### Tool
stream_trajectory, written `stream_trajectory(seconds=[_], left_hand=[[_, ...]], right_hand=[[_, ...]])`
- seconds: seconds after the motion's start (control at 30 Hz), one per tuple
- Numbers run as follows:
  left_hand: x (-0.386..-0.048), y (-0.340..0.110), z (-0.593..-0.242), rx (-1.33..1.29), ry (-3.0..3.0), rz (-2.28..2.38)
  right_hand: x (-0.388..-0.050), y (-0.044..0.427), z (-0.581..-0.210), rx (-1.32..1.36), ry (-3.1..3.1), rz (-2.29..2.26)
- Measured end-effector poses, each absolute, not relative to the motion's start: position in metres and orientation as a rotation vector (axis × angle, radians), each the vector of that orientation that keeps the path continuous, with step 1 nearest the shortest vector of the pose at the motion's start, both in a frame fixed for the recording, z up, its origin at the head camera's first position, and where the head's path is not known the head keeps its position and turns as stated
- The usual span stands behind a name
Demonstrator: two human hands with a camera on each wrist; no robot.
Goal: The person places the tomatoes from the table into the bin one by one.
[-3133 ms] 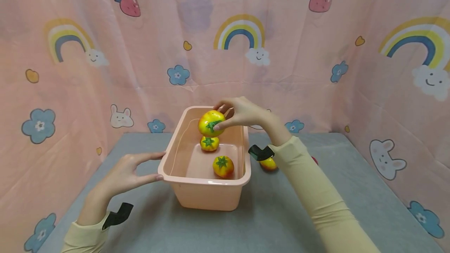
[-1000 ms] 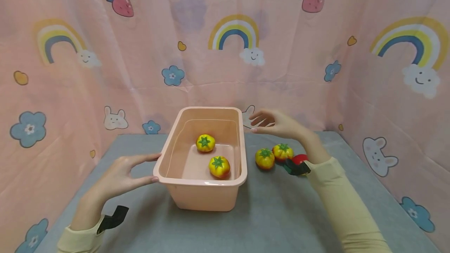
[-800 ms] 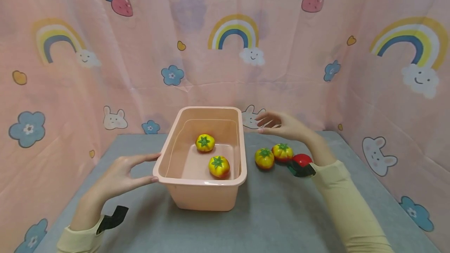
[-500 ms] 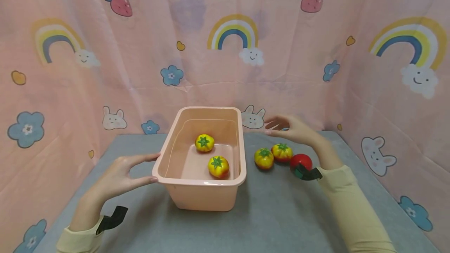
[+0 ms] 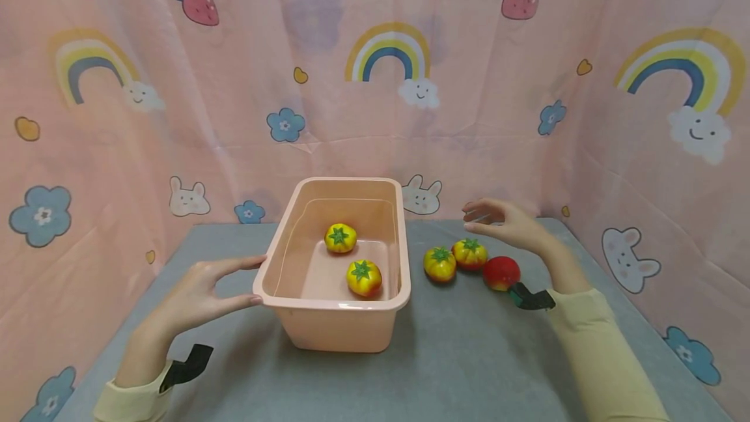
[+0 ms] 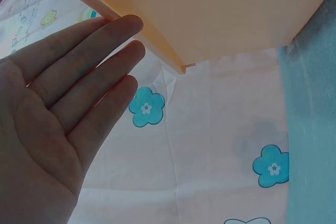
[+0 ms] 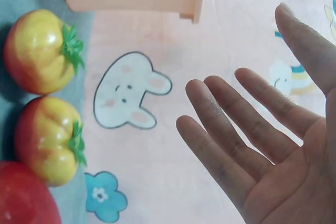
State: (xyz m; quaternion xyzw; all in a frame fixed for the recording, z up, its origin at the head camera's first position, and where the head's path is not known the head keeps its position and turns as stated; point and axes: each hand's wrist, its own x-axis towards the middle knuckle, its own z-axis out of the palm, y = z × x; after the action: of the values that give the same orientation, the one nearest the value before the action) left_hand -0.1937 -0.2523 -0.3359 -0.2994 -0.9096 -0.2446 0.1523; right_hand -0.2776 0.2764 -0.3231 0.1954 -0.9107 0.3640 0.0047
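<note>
A pink plastic bin (image 5: 340, 327) stands on the table with two yellow-red toy fruits inside, one further back (image 5: 340, 238) and one nearer the front (image 5: 364, 278). The left hand (image 5: 196, 295) touches the bin's left rim with extended fingers and thumb; in the left wrist view the fingers (image 6: 100, 64) lie straight beside the bin wall (image 6: 220, 14). The right hand (image 5: 510, 223) hovers empty, fingers apart, above and behind three toy fruits: a yellow one (image 5: 439, 264), another yellow one (image 5: 470, 254) and a red one (image 5: 501, 273). In the right wrist view its palm (image 7: 283, 156) holds nothing.
A grey table (image 5: 457, 357) carries everything. Behind it and at both sides hangs a pink patterned curtain (image 5: 375, 122). Each wrist wears a black strap piece, one at the left sleeve (image 5: 189, 366) and one at the right (image 5: 532, 297).
The yellow fruit that the right hand held over the bin now rests on the table to its right, released. The right hand has moved further right. The left hand remains at the rim.
</note>
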Motion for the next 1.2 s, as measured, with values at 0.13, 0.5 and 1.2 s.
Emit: stream_trajectory(seconds=[0.13,0.5,1.2], left_hand=[[-0.194,-0.253,-0.337,-0.854,-2.612,-0.704],[-0.194,-0.253,-0.337,-0.844,-2.613,-0.724],[-0.193,-0.253,-0.338,-0.850,-2.614,-0.739]], right_hand=[[-0.274,0.283,-0.326,0.565,-2.862,1.143],[-0.269,0.305,-0.340,0.551,-2.812,1.142],[-0.257,0.346,-0.387,0.292,-2.866,1.109]])
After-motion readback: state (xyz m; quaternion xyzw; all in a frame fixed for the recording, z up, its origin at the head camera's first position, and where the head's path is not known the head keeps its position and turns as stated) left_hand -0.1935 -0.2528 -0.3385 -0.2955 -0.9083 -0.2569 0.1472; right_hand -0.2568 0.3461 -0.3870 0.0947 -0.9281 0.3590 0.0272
